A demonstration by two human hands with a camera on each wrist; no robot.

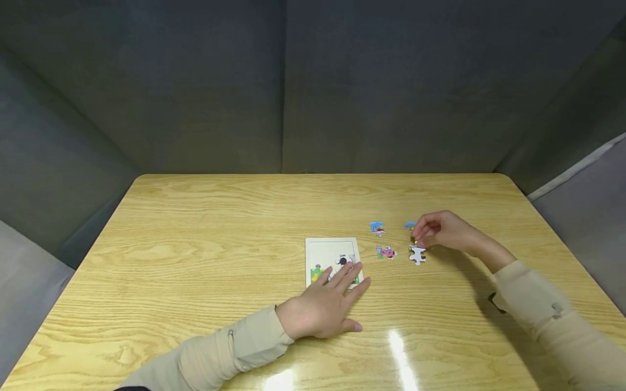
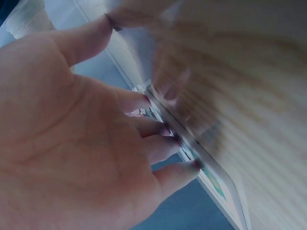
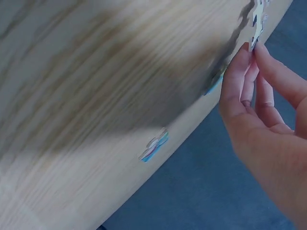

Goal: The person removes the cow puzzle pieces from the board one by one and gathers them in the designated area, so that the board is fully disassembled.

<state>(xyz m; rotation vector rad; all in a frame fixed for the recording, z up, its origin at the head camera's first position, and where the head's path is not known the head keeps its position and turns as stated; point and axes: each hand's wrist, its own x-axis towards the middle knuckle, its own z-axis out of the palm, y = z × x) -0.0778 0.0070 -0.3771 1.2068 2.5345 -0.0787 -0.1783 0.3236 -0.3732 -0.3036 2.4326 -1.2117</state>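
Observation:
My left hand (image 1: 325, 307) lies with spread, mostly straight fingers over the lower part of a white-framed puzzle board (image 1: 323, 247). Its fingertips touch the board's near edge in the left wrist view. Partly hidden under those fingers, some fitted pieces show green and a black-and-white figure (image 1: 343, 260). To the right, my right hand (image 1: 447, 233) pinches a mostly white jigsaw piece (image 1: 417, 254) between thumb and fingertips. In the right wrist view that piece (image 3: 257, 24) is held edge-on above the table.
Loose jigsaw pieces lie right of the board: a blue one (image 1: 376, 227) at the back, a pink-and-green one (image 1: 386, 252) nearer, and another blue one (image 1: 409, 224) partly behind the right hand. Dark partitions (image 1: 210, 87) stand behind the wooden table (image 1: 205, 228).

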